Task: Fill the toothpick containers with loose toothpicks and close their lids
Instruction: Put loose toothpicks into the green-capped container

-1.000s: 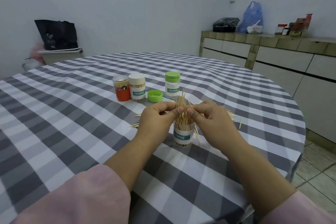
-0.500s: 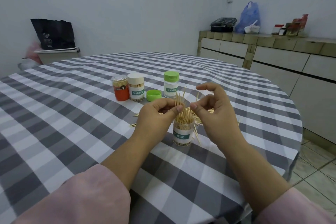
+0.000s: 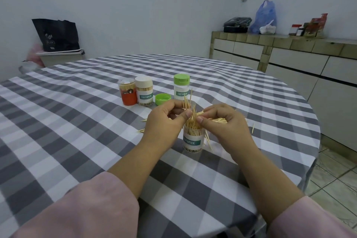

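Note:
An open clear toothpick container [image 3: 193,141] with a "TOOTHPICK" label stands on the checked tablecloth, crammed with toothpicks [image 3: 188,106] that stick up out of its mouth. My left hand [image 3: 164,123] pinches the upright bunch just above the rim. My right hand [image 3: 222,123] holds a small bundle of toothpicks lying sideways over the container. Loose toothpicks [image 3: 142,131] lie on the cloth around both hands. A loose green lid [image 3: 162,99] rests behind my left hand.
Three lidded containers stand further back: a red one [image 3: 127,92], a cream-lidded one [image 3: 144,91] and a green-lidded one [image 3: 181,87]. The table's [image 3: 58,121] edge curves away on the right. Cabinets [image 3: 289,58] line the right wall.
My right hand has dropped from its raised position back down to the container's mouth, now holding toothpicks sideways. My left hand stays at the bunch.

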